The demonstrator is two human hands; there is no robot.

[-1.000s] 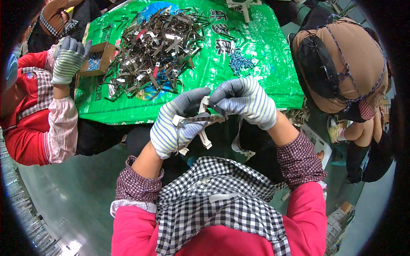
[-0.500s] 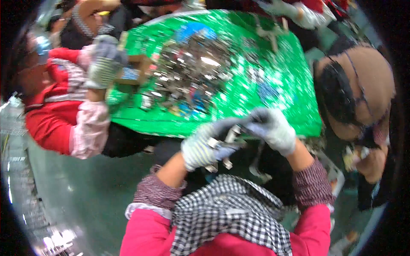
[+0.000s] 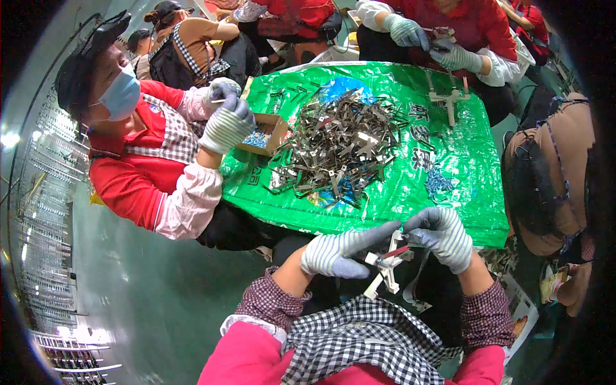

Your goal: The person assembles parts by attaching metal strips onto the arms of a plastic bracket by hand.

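Observation:
A white, branched plastic bracket [image 3: 387, 277] with a thin red strip [image 3: 395, 252] across it is held over my lap. My left hand [image 3: 340, 251], in a striped grey-white glove, grips it between thumb and long fingers. My right hand [image 3: 444, 237], gloved the same way, has its fingertips pinched at the bracket's upper end. What sits in that pinch is too small and dark to make out. Beyond my hands, a heap of thin metal strips [image 3: 343, 144] lies on the green sheet [image 3: 269, 208], with a small pile of blue screw-like pieces [image 3: 439, 185] to its right.
A cardboard box [image 3: 273, 131] of small blue pieces stands left of the heap. Another white bracket [image 3: 450, 101] lies at the far right. A co-worker's gloved hands [image 3: 228, 122] are at the left, another's gloved hand [image 3: 457, 58] across the table. A brown-covered seat [image 3: 552, 179] stands right.
The view has shifted and sharpened, so the table sits further right and lower. The bracket now shows clearly between my hands, and my left fingers are straighter.

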